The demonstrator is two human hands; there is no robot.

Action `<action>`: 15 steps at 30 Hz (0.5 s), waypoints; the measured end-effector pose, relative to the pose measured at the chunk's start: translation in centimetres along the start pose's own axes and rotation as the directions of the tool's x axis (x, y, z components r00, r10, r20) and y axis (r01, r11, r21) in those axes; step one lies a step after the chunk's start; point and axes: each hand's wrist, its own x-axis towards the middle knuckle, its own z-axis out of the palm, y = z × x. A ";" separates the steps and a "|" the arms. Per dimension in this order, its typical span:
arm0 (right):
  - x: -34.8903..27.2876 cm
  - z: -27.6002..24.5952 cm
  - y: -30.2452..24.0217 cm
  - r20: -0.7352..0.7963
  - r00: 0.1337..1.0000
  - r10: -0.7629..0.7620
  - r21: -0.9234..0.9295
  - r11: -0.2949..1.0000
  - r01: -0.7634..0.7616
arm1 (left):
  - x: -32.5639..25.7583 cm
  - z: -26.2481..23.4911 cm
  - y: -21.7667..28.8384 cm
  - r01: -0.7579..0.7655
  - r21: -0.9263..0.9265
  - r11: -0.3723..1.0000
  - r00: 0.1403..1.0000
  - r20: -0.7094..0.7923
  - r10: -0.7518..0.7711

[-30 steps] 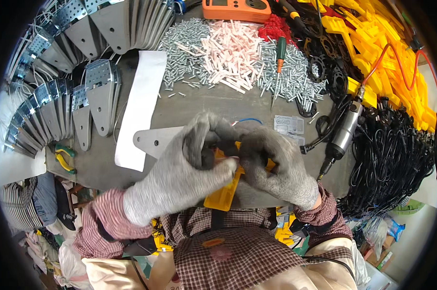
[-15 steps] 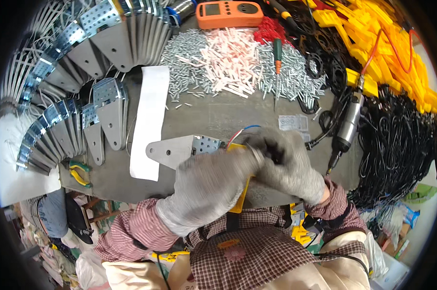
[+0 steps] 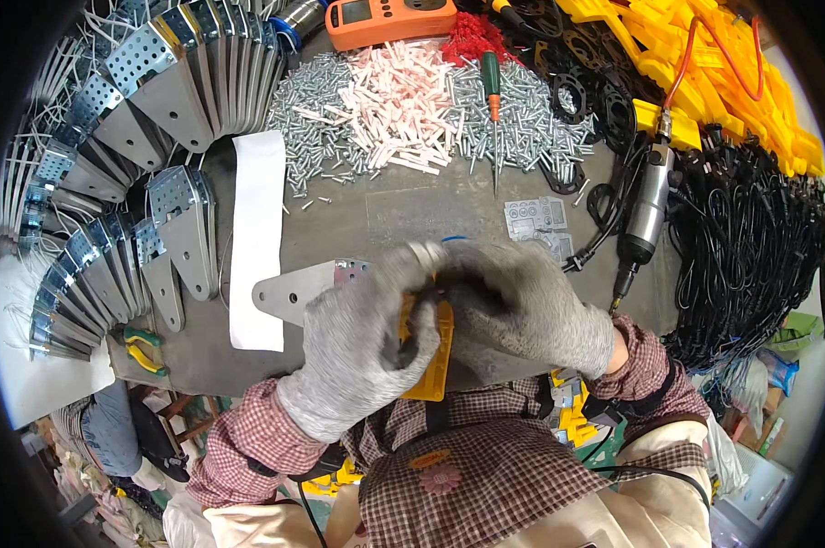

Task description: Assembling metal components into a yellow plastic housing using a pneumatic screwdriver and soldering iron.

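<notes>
Both my hands wear grey gloves and meet above a yellow plastic housing [image 3: 438,365] near the table's front edge. My left hand [image 3: 362,333] is curled, its thumb over the housing and its fingertips smeared by motion. My right hand [image 3: 531,297] is closed too, its fingers bent against the left fingertips. What the fingers pinch is hidden. A bit of blue wire [image 3: 454,239] shows just above the right fingers. To the left, a grey metal bracket [image 3: 289,294] with a perforated end lies on the table, that end partly behind my left hand.
Metal brackets [image 3: 177,110] stand in rows at left, beside a white paper strip [image 3: 257,237] and pliers [image 3: 145,350]. Farther back are screws [image 3: 316,110], pink plugs [image 3: 403,100], an orange meter [image 3: 389,20] and a screwdriver [image 3: 493,100]. An electric driver [image 3: 648,201], black cables [image 3: 741,247] and yellow housings [image 3: 750,100] occupy the right.
My hands have turned and drawn slightly apart at the wrists, uncovering more of the yellow housing. The red and white wires seen earlier are now hidden. The whole view has shifted a little.
</notes>
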 end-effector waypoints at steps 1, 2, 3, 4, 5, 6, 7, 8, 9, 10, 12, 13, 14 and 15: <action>-0.1 0.0 0.0 -0.029 0.998 -0.061 -0.086 0.995 0.058 | 0.3 0.0 -0.5 -0.018 -0.069 0.997 0.999 -0.033 0.016; -0.2 0.0 -0.1 -0.055 0.991 -0.124 -0.172 0.979 0.113 | 0.6 -0.1 -0.9 -0.040 -0.135 0.990 0.997 -0.066 0.031; -0.5 -0.1 0.0 -0.057 0.986 -0.159 -0.254 0.957 0.140 | 0.8 -0.2 -1.1 -0.027 -0.133 0.991 1.000 -0.003 0.027; -0.9 -0.3 0.1 -0.056 0.979 -0.193 -0.335 0.928 0.164 | 1.0 -0.3 -1.3 -0.013 -0.128 0.992 0.998 0.054 0.020; -1.1 -0.5 0.2 -0.056 0.972 -0.228 -0.414 0.891 0.185 | 1.4 -0.3 -1.1 -0.001 -0.143 0.990 0.997 0.071 0.012; -1.0 -0.5 0.4 -0.046 0.977 -0.208 -0.316 0.931 0.183 | 1.6 -0.3 -0.9 0.011 -0.158 0.987 0.996 0.088 0.003; -0.7 -0.6 0.8 -0.033 0.981 -0.189 -0.215 0.960 0.177 | 1.6 -0.1 -0.8 0.038 -0.220 0.975 0.996 0.082 -0.020; -0.2 -0.7 1.0 -0.015 0.984 -0.178 -0.109 0.979 0.175 | 1.3 -0.2 -0.8 0.068 -0.275 0.959 0.996 0.074 -0.049; 0.2 -1.0 0.7 0.038 0.998 -0.047 -0.030 0.998 0.048 | 1.0 -0.1 -0.8 0.097 -0.330 0.939 0.995 0.064 -0.080; 0.6 -1.6 0.0 0.104 0.991 0.079 0.039 0.996 -0.083 | 0.6 0.2 -0.7 0.049 -0.286 0.957 0.998 0.043 -0.038; 1.0 -1.6 0.5 0.216 0.963 0.160 0.257 0.942 -0.215 | -0.2 0.4 0.1 -0.029 -0.146 0.989 1.000 -0.003 0.029; 0.7 -1.7 0.3 0.173 0.976 0.130 0.261 0.950 -0.173 | -0.6 0.4 0.2 -0.036 -0.127 0.991 0.999 -0.020 0.033; 0.5 -1.7 0.2 0.123 0.987 0.107 0.268 0.954 -0.137 | -0.5 -0.1 0.9 0.120 -0.104 0.987 0.991 0.077 -0.113; -0.1 -1.8 0.9 0.117 0.987 0.108 0.248 0.959 -0.134 | -0.2 -1.8 1.1 -0.017 0.007 1.000 0.999 0.028 0.016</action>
